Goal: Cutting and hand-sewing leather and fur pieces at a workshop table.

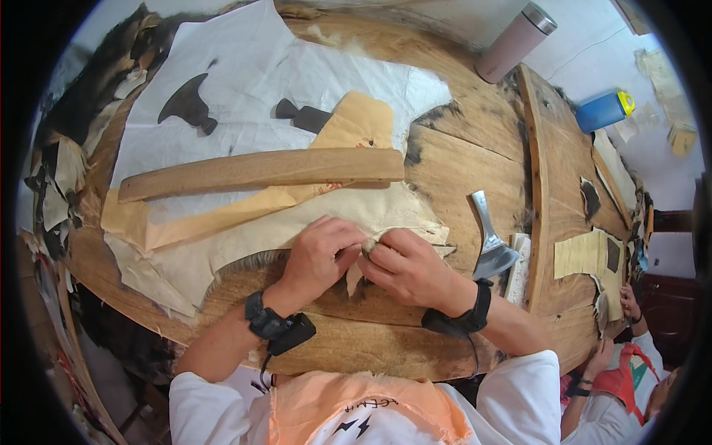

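My left hand (328, 252) is closed at the edge of a cream hide (178, 278) with dark fur underneath, its fingertips meeting my right hand's. My right hand (406, 271) pinches a small rolled or folded bit of that hide's edge. A wooden bar (259, 170) lies across tan paper patterns (356, 115) and a white sheet (178, 52), which bears two dark flat shapes (185, 107) (311, 119). Right of my hands lies a metal blade tool (495, 258) beside a pale narrow strip (519, 271). What my left fingertips grip is partly hidden.
A pink flask (512, 44) and blue bottle (599, 111) stand at the back right. A wooden batten (535, 185) runs front to back. At lower right, a person (615, 386) in a red apron handles yellow patterned pieces (582, 256). Dark fur scraps (70, 148) pile along the left.
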The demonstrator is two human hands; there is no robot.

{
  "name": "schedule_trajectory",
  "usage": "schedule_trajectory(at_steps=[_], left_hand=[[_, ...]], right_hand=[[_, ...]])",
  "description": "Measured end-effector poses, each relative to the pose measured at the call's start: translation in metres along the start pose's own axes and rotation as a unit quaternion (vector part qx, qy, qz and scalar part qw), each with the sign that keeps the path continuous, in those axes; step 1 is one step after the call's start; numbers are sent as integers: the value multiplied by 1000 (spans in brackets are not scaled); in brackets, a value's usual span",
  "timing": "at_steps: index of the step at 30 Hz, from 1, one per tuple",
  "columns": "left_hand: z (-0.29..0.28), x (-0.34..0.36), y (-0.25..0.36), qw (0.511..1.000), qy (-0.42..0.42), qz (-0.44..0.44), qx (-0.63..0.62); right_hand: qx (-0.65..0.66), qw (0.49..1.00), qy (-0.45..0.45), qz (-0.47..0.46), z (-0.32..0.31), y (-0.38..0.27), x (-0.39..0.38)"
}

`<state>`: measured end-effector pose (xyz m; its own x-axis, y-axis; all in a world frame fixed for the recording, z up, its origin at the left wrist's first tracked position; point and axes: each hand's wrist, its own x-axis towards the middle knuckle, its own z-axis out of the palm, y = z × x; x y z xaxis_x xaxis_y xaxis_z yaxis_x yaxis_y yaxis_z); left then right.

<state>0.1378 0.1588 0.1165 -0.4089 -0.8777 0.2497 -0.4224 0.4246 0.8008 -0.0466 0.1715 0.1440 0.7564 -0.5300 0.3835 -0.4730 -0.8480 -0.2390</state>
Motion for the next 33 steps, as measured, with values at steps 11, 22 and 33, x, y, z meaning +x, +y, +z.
schedule_trajectory(at_steps=[11,22,33], left_hand=[[9,-10,9,998,28,10,52],[8,-10,8,998,-1,2,67],[6,-6,12,999,19,-35,9]], right_hand=[[191,949,88,233,-8,-25,-30],[236,939,148,202,-26,-42,-27],[347,871,175,300,-25,-41,-18]])
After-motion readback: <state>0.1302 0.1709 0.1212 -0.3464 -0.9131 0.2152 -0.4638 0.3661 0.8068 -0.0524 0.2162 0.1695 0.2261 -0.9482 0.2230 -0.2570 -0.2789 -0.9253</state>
